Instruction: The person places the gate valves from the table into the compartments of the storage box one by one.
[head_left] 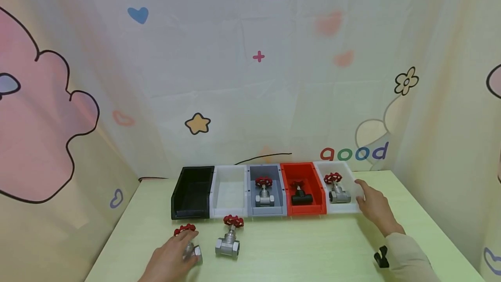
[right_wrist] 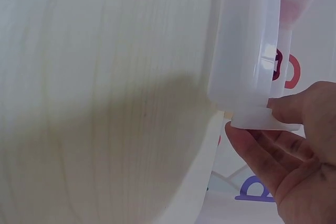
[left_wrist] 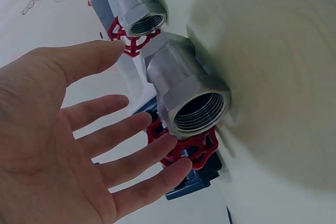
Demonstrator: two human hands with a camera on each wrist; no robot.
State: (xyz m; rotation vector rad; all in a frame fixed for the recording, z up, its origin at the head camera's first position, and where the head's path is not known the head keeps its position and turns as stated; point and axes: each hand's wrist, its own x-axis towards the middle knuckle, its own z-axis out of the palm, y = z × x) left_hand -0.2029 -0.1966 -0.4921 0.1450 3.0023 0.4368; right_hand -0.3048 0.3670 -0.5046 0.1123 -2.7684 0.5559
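Observation:
My left hand [head_left: 168,258] is over a metal gate valve [head_left: 197,253] with a red handwheel, lying on the table. In the left wrist view its fingers are spread and fairly straight beside the valve body [left_wrist: 176,74]; whether they touch it I cannot tell. A second such valve [head_left: 228,246] lies just to the right. My right hand [head_left: 377,207] pinches the right wall of the rightmost white bin [head_left: 332,167], thumb on one side and fingers on the other, as the right wrist view shows. Inside that bin sits a metal valve [head_left: 339,196] with a red handwheel.
Joined to that bin in a row are a red bin [head_left: 287,171] with a black-bodied valve [head_left: 301,198], a grey bin [head_left: 254,171] with a metal valve [head_left: 264,199], a white bin [head_left: 228,190] and a black bin [head_left: 192,193]. A patterned curtain [head_left: 235,99] hangs behind the table [head_left: 313,251].

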